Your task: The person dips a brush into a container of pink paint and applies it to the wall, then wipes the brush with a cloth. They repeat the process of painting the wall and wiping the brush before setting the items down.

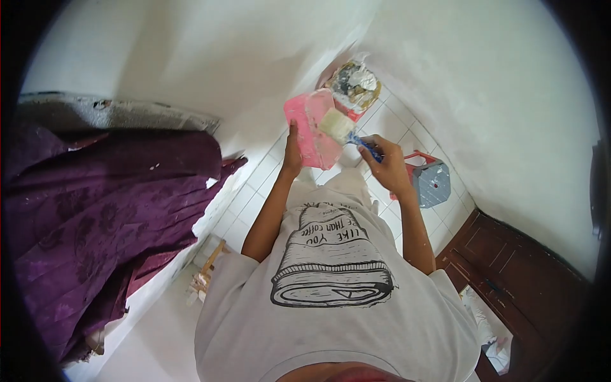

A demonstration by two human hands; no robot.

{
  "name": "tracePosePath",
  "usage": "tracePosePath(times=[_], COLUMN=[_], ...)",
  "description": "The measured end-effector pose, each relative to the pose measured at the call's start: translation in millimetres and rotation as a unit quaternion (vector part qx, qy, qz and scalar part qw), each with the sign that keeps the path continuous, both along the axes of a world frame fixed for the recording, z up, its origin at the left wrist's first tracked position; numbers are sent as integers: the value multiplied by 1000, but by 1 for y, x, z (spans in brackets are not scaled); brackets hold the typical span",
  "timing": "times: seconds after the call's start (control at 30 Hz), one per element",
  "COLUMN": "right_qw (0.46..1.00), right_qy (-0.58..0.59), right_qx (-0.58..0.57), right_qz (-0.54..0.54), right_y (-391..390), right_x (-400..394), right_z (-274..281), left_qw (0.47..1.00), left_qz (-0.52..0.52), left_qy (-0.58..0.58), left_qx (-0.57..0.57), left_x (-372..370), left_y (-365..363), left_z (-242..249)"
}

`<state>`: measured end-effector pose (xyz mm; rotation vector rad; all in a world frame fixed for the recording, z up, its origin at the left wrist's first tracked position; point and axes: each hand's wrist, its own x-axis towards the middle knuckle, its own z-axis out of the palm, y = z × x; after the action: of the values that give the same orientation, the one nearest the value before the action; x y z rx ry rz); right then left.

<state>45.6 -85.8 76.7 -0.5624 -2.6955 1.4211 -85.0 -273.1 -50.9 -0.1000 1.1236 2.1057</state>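
Observation:
My left hand [293, 151] grips a pink plastic container [304, 130] by its side, tilted in front of my body. In my right hand [386, 164] is a paintbrush [365, 145] with a blue handle, the fingers closed around it. The brush's pale, paint-coated bristles [337, 125] overlap the right side of the container in this view. Whitish paint smears show on the container's inner face.
A paint-crusted bucket [356, 86] stands in the corner. Right of it, a grey-topped red step stool [429, 181] rests on white floor tiles [388, 124]. Purple cloth [108, 210] drapes at left; dark wooden furniture [509, 274] stands at right.

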Motion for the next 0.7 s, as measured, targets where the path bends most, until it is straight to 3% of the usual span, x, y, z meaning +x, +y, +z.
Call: tracePosePath(times=[0.07,0.13,0.23,0.3,0.37,0.43,0.53,0.6,0.67,0.7], right_qw=[996,980,957,988,993,996,992,976,969,962], right_qy=[32,29,-30,-143,-119,-93,2,157,162,165], right_qx=[-68,-182,-267,-33,-15,-4,-123,-142,-180,-210], right_qz=[-39,-77,-106,-41,-20,-6,42,47,44,48], right_y=[-8,-14,-20,-30,-46,-83,-117,-141,-155,-156], right_x=[4,6,-2,-6,-27,-46,-96,-119,-135,-142], right_z=[-27,-68,-161,-234,-257,-262,-221,-204,-193,-191], left_qw=[995,991,986,978,980,985,985,983,973,979], left_qz=[-49,-19,3,30,51,71,89,101,99,99], left_qy=[18,-14,-31,-66,-79,-50,-34,-63,30,-1], left_qx=[-84,-132,-162,-193,-177,-148,-145,-140,-205,-179], left_x=[7,16,36,49,60,72,77,80,87,87], left_y=[-34,-59,-105,-134,-149,-166,-171,-177,-174,-172], left_z=[-4,-24,-58,-67,-61,-51,-28,-29,-21,-17])
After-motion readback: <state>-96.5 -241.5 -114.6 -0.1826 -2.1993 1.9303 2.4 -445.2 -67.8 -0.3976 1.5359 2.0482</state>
